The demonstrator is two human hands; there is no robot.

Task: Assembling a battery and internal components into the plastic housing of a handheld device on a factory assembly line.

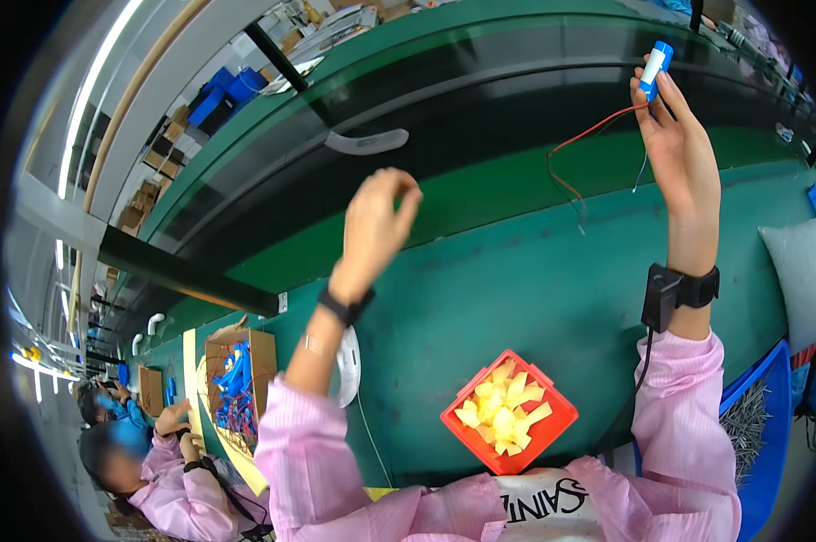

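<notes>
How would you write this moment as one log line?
Left hand: fingers curled, no object visible | Right hand: holding blue cylinder, red wire attached | Red tray: yellow pieces inside

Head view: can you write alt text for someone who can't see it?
A right hand holds up a blue cylinder trailing a red wire. The left hand is raised and curled; a red tray of yellow pieces sits on a green table.

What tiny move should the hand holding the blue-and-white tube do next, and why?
Perhaps the right hand should lower the blue, white-labelled cylinder toward the long, smooth black belt: it seems held out over there, its thin red wire trailing loose.
</notes>
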